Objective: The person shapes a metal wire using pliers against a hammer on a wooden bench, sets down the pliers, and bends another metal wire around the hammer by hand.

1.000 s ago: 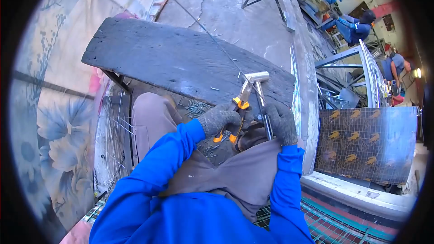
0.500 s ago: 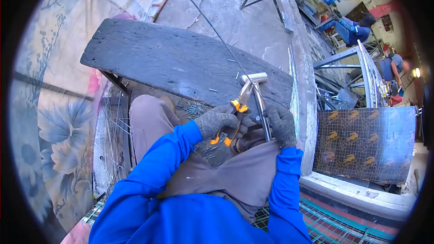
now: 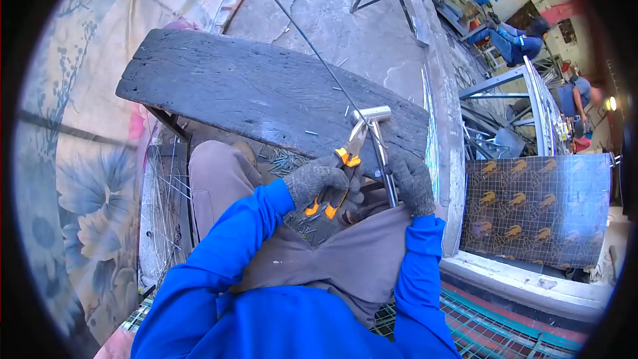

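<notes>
- Grey knitted gloves, coarse and fuzzy, covered both hands, right there at the centre of the frame!
- The left hand (image 3: 318, 183) was wrapped firmly around the pliers (image 3: 351, 159), fingers curled, with hardly any gap in the grip.
- The right hand (image 3: 412, 185), just right of centre, had its fingers bent inward beside the metal T-piece (image 3: 383, 159); what they gripped, if anything, I could not tell.
- And those pliers: bare metal nose, black handles with bright orange parts, slanting up and to the right at mid-frame, their tip at the T-piece's head.
- The T-piece gleamed, all smooth rounded steel, a short thick crossbar over a slim shaft that leaned between the hands.
- A thin, straight, dark rod (image 3: 302, 33) shot from the top edge down to the pliers' tip; whether the jaws clamped it was too small to see.
- Both forearms, in smooth blue sleeves (image 3: 232, 246), angled up from the bottom of the frame, the left one slanting further inward.
- Across the middle stretched the bench (image 3: 219, 80), a dark plank, grained and pitted, with small metal pieces scattered on it.
- More short metal pieces (image 3: 286, 159) littered the ground below it.
- Far left hung floral cloth (image 3: 100, 226); upper right, two people (image 3: 523, 48) bent forward near metal frames (image 3: 492, 83).
</notes>
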{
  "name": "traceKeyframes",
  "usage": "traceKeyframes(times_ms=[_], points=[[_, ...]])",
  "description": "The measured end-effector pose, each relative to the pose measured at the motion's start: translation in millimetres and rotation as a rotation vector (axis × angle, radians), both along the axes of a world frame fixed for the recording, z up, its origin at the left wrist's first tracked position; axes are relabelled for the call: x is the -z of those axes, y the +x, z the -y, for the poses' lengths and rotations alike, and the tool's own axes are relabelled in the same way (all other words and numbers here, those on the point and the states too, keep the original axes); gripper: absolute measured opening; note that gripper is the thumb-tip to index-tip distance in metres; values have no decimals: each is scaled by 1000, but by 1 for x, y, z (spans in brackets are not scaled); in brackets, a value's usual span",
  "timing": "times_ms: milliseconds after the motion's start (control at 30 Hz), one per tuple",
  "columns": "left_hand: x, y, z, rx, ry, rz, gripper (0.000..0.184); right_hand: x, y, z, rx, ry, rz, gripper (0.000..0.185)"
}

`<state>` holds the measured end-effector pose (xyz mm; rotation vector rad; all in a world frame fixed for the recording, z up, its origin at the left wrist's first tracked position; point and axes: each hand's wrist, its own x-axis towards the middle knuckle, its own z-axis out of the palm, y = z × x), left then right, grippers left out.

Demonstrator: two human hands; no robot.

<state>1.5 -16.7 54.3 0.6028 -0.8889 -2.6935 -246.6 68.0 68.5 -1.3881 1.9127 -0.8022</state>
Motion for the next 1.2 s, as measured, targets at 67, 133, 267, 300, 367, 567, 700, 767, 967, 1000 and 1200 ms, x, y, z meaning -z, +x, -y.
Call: traceKeyframes(times_ms=[67, 133, 267, 300, 367, 567, 700, 767, 967, 1000, 1200], points=[[11, 0, 2, 25, -10, -35, 39, -1, 1, 0, 41, 21, 0, 30], [11, 1, 5, 48, -20, -71, 38, 0, -1, -2, 63, 31, 34, 29], [12, -1, 2, 52, 23, -59, 46, 5, -2, -3, 94, 8, 73, 29], [11, -2, 0, 11, 51, -59, 49, 4, -2, -3, 94, 9, 73, 29], [6, -2, 0, 7, 41, -33, 50, 2, -2, -3, 96, 62, 105, 29], [5, 1, 7, 82, -99, 60, 59, 0, -2, -2, 97, 58, 68, 32], [-16, 4, 6, 61, -125, 94, 58, 4, -3, -2, 45, -13, 45, 34], [-15, 2, 7, 68, -142, 116, 58, 10, -5, -3, 51, -76, 61, 36], [-12, 3, 9, 81, -117, 91, 57, 3, -5, -2, 59, 28, 107, 34], [-15, 3, 8, 79, -97, 87, 57, 2, -3, -1, 64, 15, 118, 33], [-4, 0, 10, 101, -144, 137, 59, -9, 2, -1, 86, 80, 53, 30]])
